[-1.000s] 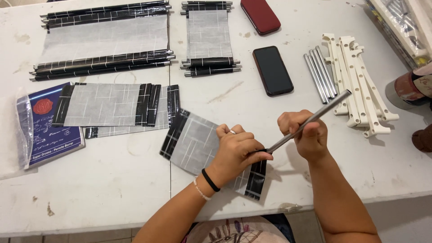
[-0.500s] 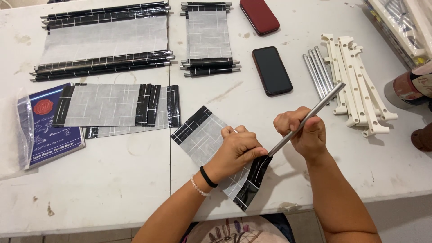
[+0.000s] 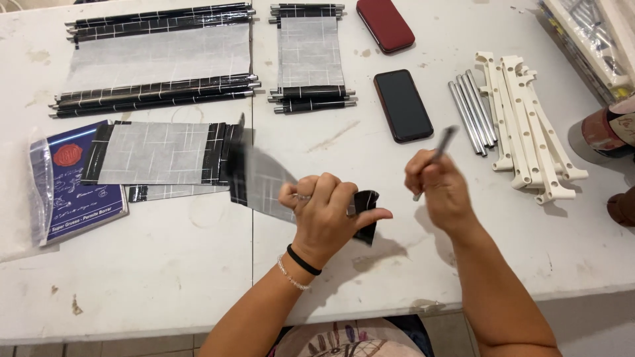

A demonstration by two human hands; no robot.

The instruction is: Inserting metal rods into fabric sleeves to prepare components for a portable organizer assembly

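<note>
Gripping a grey mesh sheet (image 3: 264, 178) with black taped ends, our left hand (image 3: 327, 215) has its fingers curled tight around the sheet's near end, lifted above the tabletop (image 3: 165, 264) near its front edge. Our right hand (image 3: 440, 188) pinches a thin metal rod (image 3: 442, 144), blurred, pointing toward the far right corner. Behind it lie a black phone (image 3: 403, 106) and loose rods (image 3: 471, 109).
</note>
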